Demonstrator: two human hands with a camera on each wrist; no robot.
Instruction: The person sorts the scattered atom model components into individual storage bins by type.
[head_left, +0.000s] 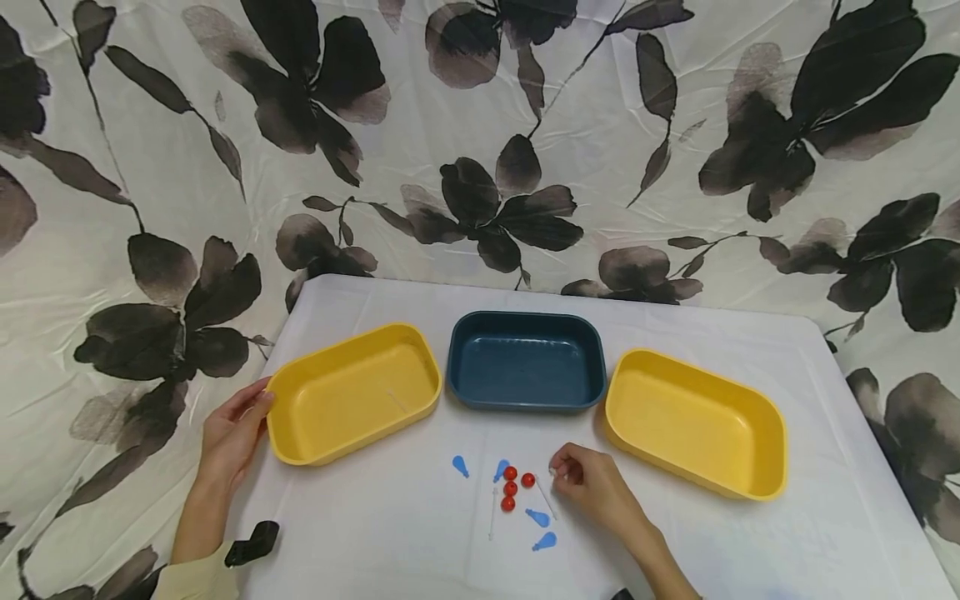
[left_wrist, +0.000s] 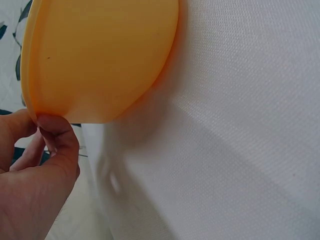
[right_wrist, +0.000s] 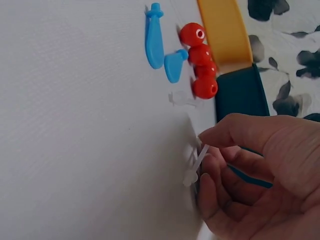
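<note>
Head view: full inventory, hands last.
Yellow trays: two, yellow, flanking the dark tray
Dark tray: one, dark blue, far middle
Red beads: four, red, table centre
Blue pieces: four, blue, around the beads
Thin sticks: two, whitish, beside beads
Faint slivers: count unclear, whitish, left yellow tray
Held stick: one, whitish, in right fingers
Table: one, white, under trays
Floral cloth: one, black and white, behind table
Sleeve: one, cream, left forearm
Black gear: two, black, by forearms
Left hand: one, on left yellow tray
Right hand: one, right of beads
</note>
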